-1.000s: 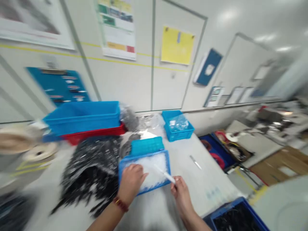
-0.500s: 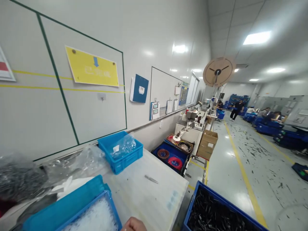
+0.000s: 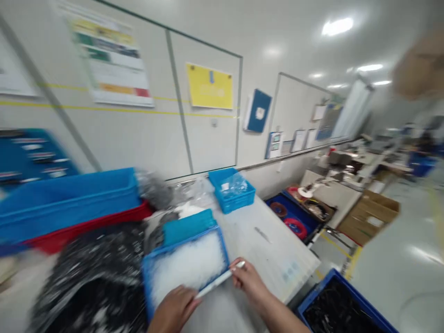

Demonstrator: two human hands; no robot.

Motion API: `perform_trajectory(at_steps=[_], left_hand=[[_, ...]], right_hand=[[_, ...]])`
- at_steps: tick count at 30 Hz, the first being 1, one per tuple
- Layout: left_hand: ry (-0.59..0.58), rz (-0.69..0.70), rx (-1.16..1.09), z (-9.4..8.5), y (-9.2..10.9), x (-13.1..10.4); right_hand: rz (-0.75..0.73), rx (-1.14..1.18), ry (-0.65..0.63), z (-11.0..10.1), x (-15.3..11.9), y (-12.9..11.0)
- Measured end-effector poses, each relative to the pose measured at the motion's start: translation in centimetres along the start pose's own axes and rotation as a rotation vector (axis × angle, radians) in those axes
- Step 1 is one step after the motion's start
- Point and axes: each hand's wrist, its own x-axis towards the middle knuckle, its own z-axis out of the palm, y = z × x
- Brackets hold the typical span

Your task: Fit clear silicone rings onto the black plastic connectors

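Observation:
A thin white stick-like piece (image 3: 218, 280) runs between my two hands, over the near right edge of a blue tray (image 3: 225, 247). My left hand (image 3: 175, 307) is closed on its lower left end. Around its upper right end, the fingers of my right hand (image 3: 247, 277) are pinched. Small white pieces (image 3: 190, 263) fill the tray, and a teal bin (image 3: 189, 226) stands directly behind it. A slim tweezer-like tool (image 3: 262, 234) lies on the white tabletop (image 3: 277, 259) to the right. Motion blur softens the details.
A light blue crate (image 3: 236, 200) holding clear plastic stands at the table's back. At left are a black plastic bag (image 3: 93, 277) and a large blue bin (image 3: 69, 199) over a red one. A blue bin of black parts (image 3: 333, 310) is at lower right.
The view has swung left and down. Both hands now show, holding the white piece; earlier only part of one hand was visible at the bottom edge.

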Motion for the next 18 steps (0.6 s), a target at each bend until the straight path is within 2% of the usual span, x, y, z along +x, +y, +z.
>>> perform_trajectory(at_steps=[4, 9, 14, 18], left_hand=[[0.055, -0.238, -0.267, -0.9, 2.6, -0.7], [0.135, -0.400, -0.509, -1.6, 4.1, -2.2], [0.208, -0.462, -0.524, -2.5, 5.7, -4.2], [0.227, -0.420, -0.372, -3.1, 6.5, -5.5]], right_hand=[[0.129, 0.099, -0.096, 0.2, 0.5, 1.2], [0.277, 0.186, -0.138, 1.2, 0.4, 2.0], [0.329, 0.137, -0.214, 1.9, -0.1, 2.4], [0.375, 0.148, -0.222, 2.6, -0.3, 2.7]])
